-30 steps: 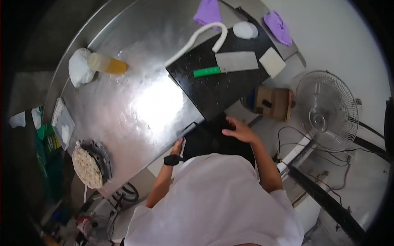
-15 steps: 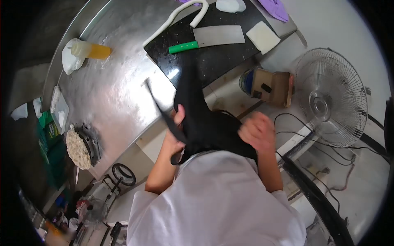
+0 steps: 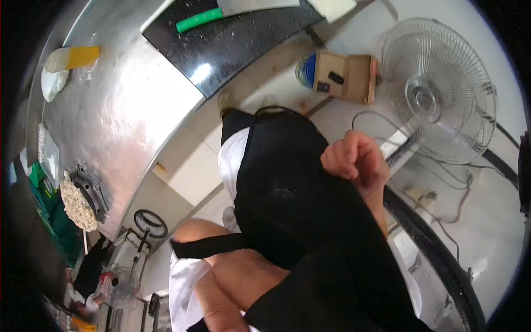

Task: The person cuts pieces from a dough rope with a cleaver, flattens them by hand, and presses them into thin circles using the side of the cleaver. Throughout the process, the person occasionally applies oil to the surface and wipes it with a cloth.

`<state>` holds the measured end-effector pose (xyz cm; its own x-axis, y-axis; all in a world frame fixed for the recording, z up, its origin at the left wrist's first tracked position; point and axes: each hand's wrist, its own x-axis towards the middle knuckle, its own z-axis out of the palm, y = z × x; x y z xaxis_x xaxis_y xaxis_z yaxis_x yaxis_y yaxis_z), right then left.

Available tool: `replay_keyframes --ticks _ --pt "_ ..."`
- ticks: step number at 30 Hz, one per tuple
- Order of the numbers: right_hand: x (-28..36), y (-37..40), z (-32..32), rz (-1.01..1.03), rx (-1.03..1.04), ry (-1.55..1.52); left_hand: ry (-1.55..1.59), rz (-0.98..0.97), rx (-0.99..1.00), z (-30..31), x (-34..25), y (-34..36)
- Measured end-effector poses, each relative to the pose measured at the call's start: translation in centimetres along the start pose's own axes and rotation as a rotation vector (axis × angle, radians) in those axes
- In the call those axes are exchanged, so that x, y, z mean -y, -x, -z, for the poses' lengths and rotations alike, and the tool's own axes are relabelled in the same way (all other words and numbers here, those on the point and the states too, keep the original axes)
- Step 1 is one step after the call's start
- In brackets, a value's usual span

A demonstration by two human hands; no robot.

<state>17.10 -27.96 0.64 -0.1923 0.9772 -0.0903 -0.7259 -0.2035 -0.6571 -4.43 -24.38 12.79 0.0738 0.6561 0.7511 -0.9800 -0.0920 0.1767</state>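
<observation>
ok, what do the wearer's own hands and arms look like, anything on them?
No gloves. Right hand: bare, with no ring, marking or wristband that I can make out; its upper arm is hidden. Left hand: bare where it shows, partly out of view, so rings or a wristband can't be ruled out. White cloth beside the left arm looks like a loose shirt sleeve.

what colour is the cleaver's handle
The cleaver's handle is bright green; it shows best in the current head view, near the top edge.
</observation>
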Motion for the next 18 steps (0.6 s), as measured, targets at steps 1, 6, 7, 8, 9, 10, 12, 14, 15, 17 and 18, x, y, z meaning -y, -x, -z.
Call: replay_keyframes --ticks 1,6,7,8,9,10,12,14,15,17,18 --pt "-0.1 -0.8 0.2 -0.03 0.005 0.0 -0.041 -0.208 0.013 -0.5 0.2 0.3" --pt "0.2 -3.5 -0.4 -0.015 -0.011 0.005 -0.053 -0.393 -0.045 0.0 -0.7 0.8" --pt "0.1 -4.2 -0.4 -0.014 -0.019 0.0 -0.089 -0.296 -0.053 0.4 -1.5 0.8" --pt "0.0 -5.0 -0.3 0.022 -0.025 0.007 -0.129 -0.197 -0.063 0.9 -2.6 0.9" --pt "-0.2 -5.6 -0.3 0.055 -0.038 0.011 -0.169 -0.093 -0.078 1.3 -3.6 1.0" --pt "-0.2 -6.0 -0.5 0.05 -0.05 0.003 -0.069 0.171 0.042 3.1 -4.4 0.8" --pt "-0.6 -6.8 -0.4 0.042 -0.059 -0.07 0.054 0.452 0.031 5.9 -6.5 -0.4" --pt "-1.4 -7.6 -0.8 0.05 -0.078 -0.158 0.098 0.605 -0.061 9.2 -8.6 -0.3" --pt "-1.8 -7.5 -1.3 0.073 -0.1 -0.148 0.129 0.684 -0.143 10.9 -9.5 0.1" --pt "-2.5 -8.6 -1.9 0.095 -0.227 -0.162 0.156 0.842 -0.33 14.7 -11.2 2.0" --pt "-3.0 -8.7 -1.6 0.084 -0.267 -0.185 0.107 0.946 -0.465 16.4 -12.0 3.4"
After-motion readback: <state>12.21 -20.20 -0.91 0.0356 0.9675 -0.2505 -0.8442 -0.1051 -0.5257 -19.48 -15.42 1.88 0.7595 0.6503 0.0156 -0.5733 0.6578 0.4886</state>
